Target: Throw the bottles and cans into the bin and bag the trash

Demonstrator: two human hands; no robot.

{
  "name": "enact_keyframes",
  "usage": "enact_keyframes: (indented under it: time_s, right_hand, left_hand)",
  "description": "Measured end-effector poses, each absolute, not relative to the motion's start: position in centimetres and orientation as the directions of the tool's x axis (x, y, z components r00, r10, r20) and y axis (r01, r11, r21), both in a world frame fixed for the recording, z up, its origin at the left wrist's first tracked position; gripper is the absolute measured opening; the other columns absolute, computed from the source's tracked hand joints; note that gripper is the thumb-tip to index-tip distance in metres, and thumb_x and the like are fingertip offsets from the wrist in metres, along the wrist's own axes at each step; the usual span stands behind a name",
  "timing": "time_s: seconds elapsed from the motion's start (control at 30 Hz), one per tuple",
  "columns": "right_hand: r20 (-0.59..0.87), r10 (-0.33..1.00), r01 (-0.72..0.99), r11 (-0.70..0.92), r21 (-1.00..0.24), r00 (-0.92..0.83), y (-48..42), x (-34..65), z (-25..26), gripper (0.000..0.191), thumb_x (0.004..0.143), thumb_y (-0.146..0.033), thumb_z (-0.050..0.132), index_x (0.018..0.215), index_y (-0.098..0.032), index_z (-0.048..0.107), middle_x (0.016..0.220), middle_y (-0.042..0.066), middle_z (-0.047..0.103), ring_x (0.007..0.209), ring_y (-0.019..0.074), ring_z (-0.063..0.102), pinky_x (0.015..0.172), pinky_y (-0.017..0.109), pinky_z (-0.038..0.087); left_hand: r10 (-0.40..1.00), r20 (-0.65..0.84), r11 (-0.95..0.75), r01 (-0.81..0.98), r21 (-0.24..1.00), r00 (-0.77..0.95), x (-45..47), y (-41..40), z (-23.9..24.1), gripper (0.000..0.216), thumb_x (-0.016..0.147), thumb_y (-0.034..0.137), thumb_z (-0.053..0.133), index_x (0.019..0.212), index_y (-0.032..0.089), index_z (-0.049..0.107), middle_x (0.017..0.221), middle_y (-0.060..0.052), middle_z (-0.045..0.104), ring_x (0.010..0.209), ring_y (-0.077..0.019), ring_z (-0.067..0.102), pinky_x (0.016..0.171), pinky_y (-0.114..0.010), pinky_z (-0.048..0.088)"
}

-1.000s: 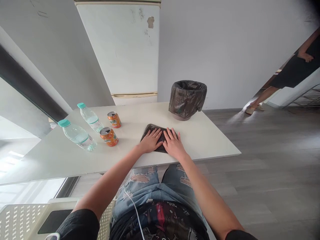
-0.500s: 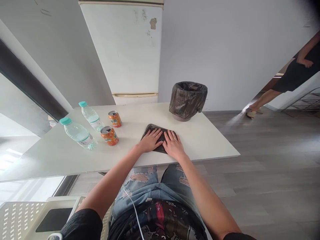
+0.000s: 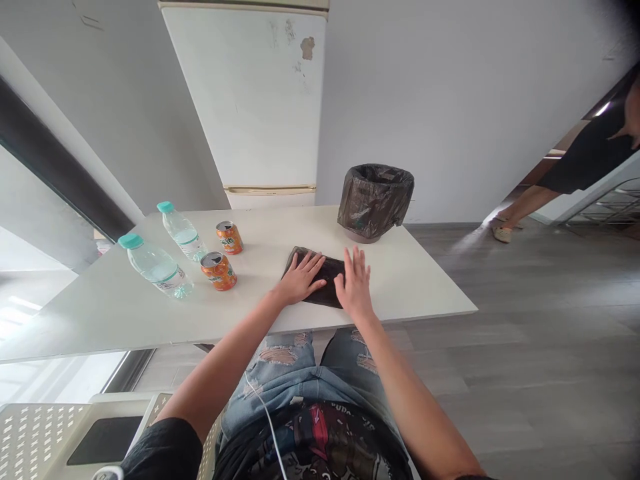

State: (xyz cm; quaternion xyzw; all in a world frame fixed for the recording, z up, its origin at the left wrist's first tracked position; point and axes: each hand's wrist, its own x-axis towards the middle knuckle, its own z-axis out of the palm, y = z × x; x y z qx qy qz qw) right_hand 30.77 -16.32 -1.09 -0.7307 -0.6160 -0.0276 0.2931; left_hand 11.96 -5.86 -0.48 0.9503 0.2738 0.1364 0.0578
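On the white rectangular table (image 3: 410, 280), near its front edge, the flat, folded black plastic bag (image 3: 327, 273) stays pinned under the open left hand (image 3: 300, 280), while the right hand (image 3: 355, 287), flat on it a moment ago, has shifted to its right edge, fingers spread, gripping nothing.

Folded bag (image 3: 325, 273) on table (image 3: 410, 280), bin (image 3: 375, 200) behind it, cans (image 3: 219, 271) and bottles (image 3: 156, 265) left
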Motion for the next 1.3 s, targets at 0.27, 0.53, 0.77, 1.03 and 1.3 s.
enact_keyframes:
  time_s: [0.27,0.53,0.77,1.03,1.3]
  right_hand:
    - [0.360,0.923,0.919,0.018,-0.394,0.136,-17.8,31.4,-1.1,0.043,0.108,-0.029,0.034,0.125,-0.019,0.072,0.142,0.015,0.065,0.128,0.0325,0.057,0.105,0.049,0.050]
    - [0.338,0.937,0.978,-0.022,-0.207,0.093,-24.4,28.3,0.5,0.040,0.109,-0.034,0.041,0.136,-0.025,0.069,0.132,0.016,0.063,0.112,0.0332,0.055,0.090,0.049,0.052]
    - [0.344,0.928,0.945,0.232,-0.230,-0.144,-23.3,34.7,2.3,0.063,0.097,-0.004,0.036,0.146,-0.030,0.065,0.151,0.007,0.058,0.131,0.0309,0.051,0.109,0.051,0.051]
    - [0.156,0.864,0.831,0.503,-0.238,-0.478,-23.8,36.9,2.7,0.101,0.086,0.001,0.042,0.172,-0.043,0.016,0.176,-0.005,0.031,0.161,0.0263,0.029,0.122,0.053,0.045]
    - [0.133,0.818,0.775,0.573,-0.267,-0.560,-23.3,36.0,0.8,0.094,0.089,-0.006,0.057,0.171,-0.038,0.024,0.168,0.000,0.047,0.162,0.0259,0.029,0.130,0.058,0.029]
  left_hand:
    - [0.636,0.462,-0.760,0.604,0.240,0.618,9.8,-10.0,3.0,0.041,0.111,0.038,0.038,0.124,0.024,0.074,0.124,-0.012,0.071,0.116,-0.0273,0.065,0.109,-0.049,0.049]
    - [0.590,0.253,-0.807,0.549,0.220,0.766,8.0,-17.4,-0.6,0.057,0.096,0.051,0.070,0.148,0.028,0.059,0.162,-0.012,0.052,0.154,-0.0395,0.041,0.125,-0.068,0.032]
    - [0.534,0.262,-0.840,0.472,0.267,0.804,6.7,-17.0,0.0,0.030,0.094,0.027,0.070,0.125,0.026,0.069,0.156,-0.010,0.059,0.156,-0.0330,0.042,0.130,-0.061,0.032]
    - [0.529,0.399,-0.848,0.469,0.246,0.749,3.3,-17.3,-1.1,0.038,0.094,0.014,0.061,0.129,0.027,0.069,0.151,-0.009,0.064,0.146,-0.0270,0.055,0.125,-0.055,0.042]
    - [0.601,0.470,-0.798,0.454,0.396,0.646,3.1,-18.6,-2.5,0.032,0.100,0.010,0.047,0.115,0.025,0.071,0.130,-0.007,0.076,0.122,-0.0209,0.071,0.113,-0.046,0.054]
